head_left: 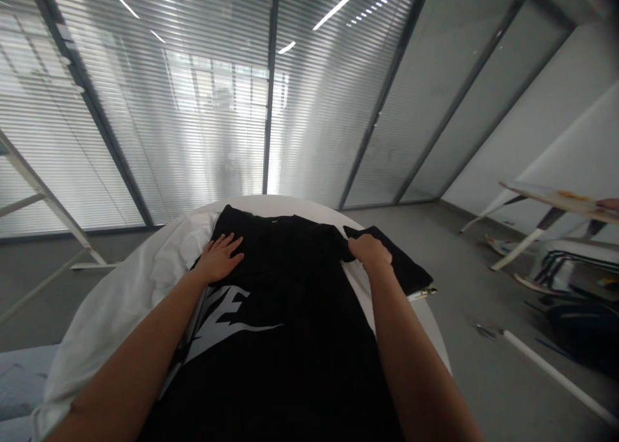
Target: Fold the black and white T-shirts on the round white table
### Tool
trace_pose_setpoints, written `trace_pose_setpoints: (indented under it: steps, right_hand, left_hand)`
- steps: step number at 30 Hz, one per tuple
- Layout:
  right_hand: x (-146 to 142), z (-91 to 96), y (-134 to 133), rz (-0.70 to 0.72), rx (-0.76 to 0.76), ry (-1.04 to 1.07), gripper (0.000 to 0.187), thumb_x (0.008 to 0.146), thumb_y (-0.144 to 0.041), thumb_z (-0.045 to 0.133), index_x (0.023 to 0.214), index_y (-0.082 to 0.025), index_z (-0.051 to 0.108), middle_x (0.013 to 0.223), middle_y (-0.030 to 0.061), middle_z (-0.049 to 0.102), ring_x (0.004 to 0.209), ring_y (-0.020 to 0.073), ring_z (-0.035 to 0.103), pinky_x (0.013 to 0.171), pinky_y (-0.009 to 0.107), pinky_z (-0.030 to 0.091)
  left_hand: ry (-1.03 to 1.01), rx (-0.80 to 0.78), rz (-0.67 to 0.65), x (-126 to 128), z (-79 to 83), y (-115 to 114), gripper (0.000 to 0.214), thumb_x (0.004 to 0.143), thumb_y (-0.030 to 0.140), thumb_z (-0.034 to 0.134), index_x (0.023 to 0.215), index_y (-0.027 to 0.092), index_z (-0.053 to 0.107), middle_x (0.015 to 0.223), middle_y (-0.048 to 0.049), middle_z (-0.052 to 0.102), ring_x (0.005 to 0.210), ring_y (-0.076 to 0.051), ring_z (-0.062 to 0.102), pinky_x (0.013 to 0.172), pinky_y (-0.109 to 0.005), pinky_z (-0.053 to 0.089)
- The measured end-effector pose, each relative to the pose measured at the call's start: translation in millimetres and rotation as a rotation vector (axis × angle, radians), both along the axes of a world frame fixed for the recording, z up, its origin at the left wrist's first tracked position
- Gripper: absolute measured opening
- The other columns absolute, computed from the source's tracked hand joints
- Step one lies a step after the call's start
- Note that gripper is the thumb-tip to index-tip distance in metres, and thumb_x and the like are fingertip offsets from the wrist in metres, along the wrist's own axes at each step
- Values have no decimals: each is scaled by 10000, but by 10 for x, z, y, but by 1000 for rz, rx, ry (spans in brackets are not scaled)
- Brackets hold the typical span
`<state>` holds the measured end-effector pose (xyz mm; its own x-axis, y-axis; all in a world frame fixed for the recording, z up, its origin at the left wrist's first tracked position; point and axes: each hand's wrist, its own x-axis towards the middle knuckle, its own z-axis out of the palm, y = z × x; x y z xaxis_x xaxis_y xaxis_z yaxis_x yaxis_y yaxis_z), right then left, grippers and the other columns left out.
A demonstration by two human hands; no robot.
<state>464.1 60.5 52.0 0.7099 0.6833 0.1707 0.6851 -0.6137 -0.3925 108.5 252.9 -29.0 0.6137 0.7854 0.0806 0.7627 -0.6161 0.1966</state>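
Note:
A black T-shirt [290, 300] with a white printed logo lies spread on a round white table [430, 326]. My left hand [220, 256] rests flat on the shirt's left shoulder area, fingers spread. My right hand [370, 250] is closed in a pinch on the cloth near the shirt's right sleeve [401, 265], which reaches out over the table's right edge. A white garment [145, 281] lies under and to the left of the black shirt.
Glass walls with blinds stand behind the table. A white ladder-like frame [43, 197] is at the left. At the right are a slanted table [556, 200], bags and shoes on the floor, and a white pole [551, 371].

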Motion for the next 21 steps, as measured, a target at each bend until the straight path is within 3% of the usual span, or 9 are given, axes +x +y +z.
trace_pose_setpoints:
  steps: [3, 7, 15, 21]
  right_hand:
    - [-30, -157, 65, 49, -101, 33, 306, 804, -338, 540, 931, -153, 748, 752, 163, 713, 858, 304, 695, 808, 413, 504]
    - [-208, -228, 143, 51, -123, 9, 359, 781, -259, 537, 1076, -175, 722, 912, 167, 728, 881, 302, 697, 786, 410, 516]
    - [-253, -66, 187, 232, 149, -120, 360, 844, -211, 482, 1129, -238, 700, 1133, 80, 707, 1047, 245, 649, 952, 356, 461]
    - [-113, -33, 149, 219, 275, -114, 406, 853, -168, 456, 1170, -222, 704, 1205, 42, 692, 1138, 220, 622, 1022, 326, 429]
  left_hand:
    - [-4, -8, 5, 0, 2, 1, 629, 925, 559, 350, 1500, 305, 360, 1590, -45, 274, 1469, -283, 203, 1160, -490, 171]
    - [-3, -10, 10, 6, 22, -9, 624, 922, 553, 359, 1496, 308, 369, 1587, -35, 283, 1466, -279, 212, 1161, -484, 175]
    - [-6, -17, 8, 1, 48, -31, 625, 925, 554, 350, 1498, 304, 365, 1585, -33, 288, 1465, -280, 215, 1161, -485, 175]
    - [-11, -18, 10, -1, 50, -29, 627, 922, 554, 358, 1496, 300, 371, 1583, -37, 292, 1465, -280, 217, 1162, -489, 176]
